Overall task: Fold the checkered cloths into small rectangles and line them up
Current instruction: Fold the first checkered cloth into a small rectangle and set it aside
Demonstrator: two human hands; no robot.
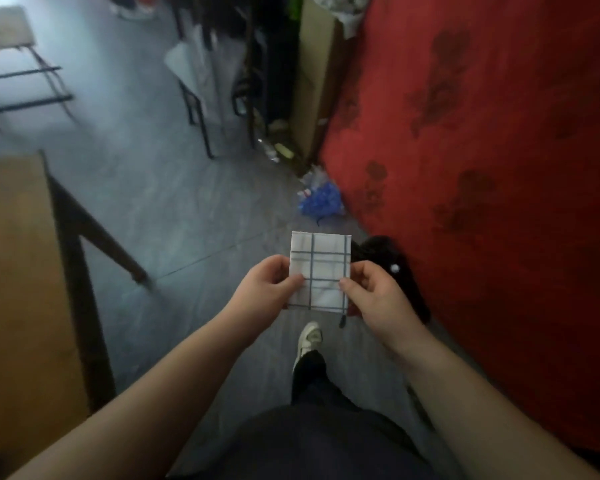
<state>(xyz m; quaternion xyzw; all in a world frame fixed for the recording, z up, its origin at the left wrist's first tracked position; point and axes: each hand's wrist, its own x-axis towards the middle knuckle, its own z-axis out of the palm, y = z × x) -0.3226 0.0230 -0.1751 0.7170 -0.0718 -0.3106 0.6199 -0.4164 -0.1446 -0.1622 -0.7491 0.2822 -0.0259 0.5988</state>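
Between fingers (291, 282), folded checkered cloth (321, 258)

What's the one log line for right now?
cloth: folded small rectangle, held up | left hand: pinches left edge | right hand: pinches right edge | placed: not yet
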